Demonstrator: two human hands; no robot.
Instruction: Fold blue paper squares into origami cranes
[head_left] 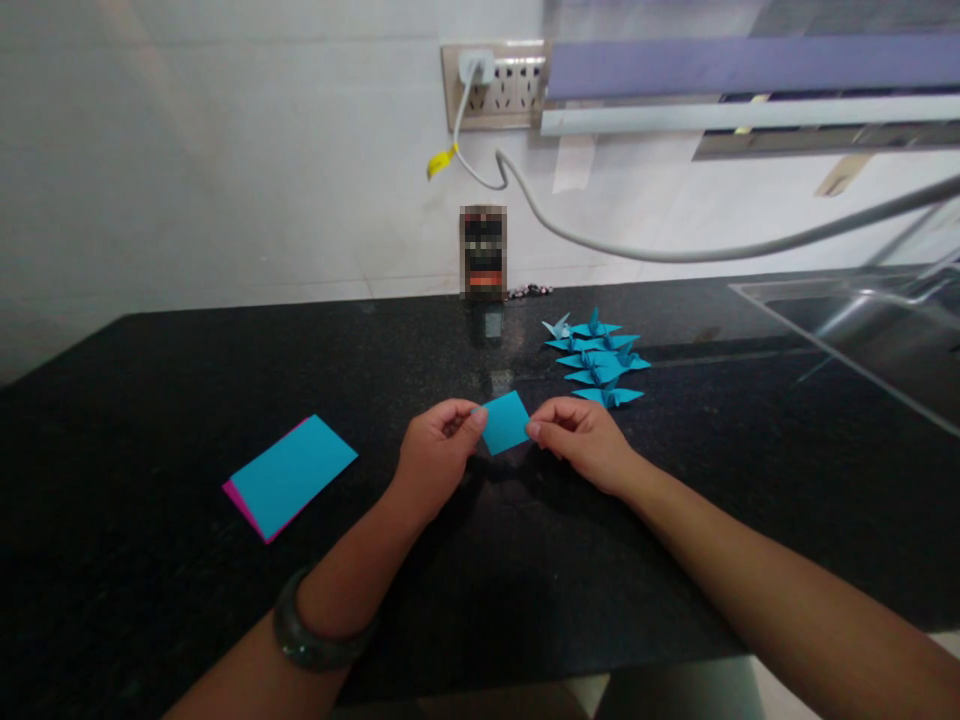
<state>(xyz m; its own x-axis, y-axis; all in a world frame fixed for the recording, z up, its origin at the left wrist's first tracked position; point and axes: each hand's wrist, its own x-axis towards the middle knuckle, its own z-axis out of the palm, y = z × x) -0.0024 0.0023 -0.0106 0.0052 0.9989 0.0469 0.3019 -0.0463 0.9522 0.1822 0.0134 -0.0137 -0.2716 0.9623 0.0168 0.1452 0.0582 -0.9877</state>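
A small blue square of origami paper point(505, 424) is held up just above the dark countertop, tilted a little. My left hand point(442, 445) pinches its left edge between thumb and fingers. At the right corner, the thumb and forefinger of my right hand point(581, 440) close on the same paper. Just beyond my right hand lie several folded blue paper cranes point(600, 362) in a cluster, one of them paler. Off to the left rests a stack of paper point(292, 475), blue on top with pink showing beneath.
The black countertop point(480, 570) runs back to a tiled wall. A small dark box-like object point(484, 252), blurred out, stands against it beside a beaded string point(531, 291). A white cable point(637, 250) hangs from the socket point(495, 85). A sink point(862, 330) is at the right.
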